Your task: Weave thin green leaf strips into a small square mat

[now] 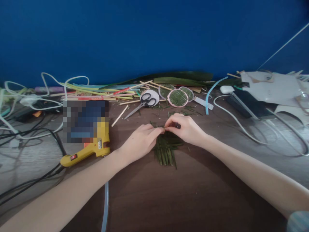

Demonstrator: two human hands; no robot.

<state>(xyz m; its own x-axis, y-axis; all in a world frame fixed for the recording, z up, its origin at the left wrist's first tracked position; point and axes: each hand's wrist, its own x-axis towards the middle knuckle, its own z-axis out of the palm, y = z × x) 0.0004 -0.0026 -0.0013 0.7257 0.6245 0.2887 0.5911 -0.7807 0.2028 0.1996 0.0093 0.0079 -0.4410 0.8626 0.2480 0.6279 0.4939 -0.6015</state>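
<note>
A small mat of woven green leaf strips [166,149] lies on the brown table [183,193] in the middle. My left hand [140,141] rests on its left side, fingers pressed together on a strip. My right hand [185,129] is at the mat's upper right, fingers pinched on a green strip at the top edge. The fingertips of both hands meet above the mat.
A yellow glue gun [89,149] lies to the left, scissors [143,103] behind the mat, and round woven green discs [178,97] beyond them. Coloured sticks and strips [101,91] line the back. White and black cables [29,129] spread left; white cables [241,124] and papers right.
</note>
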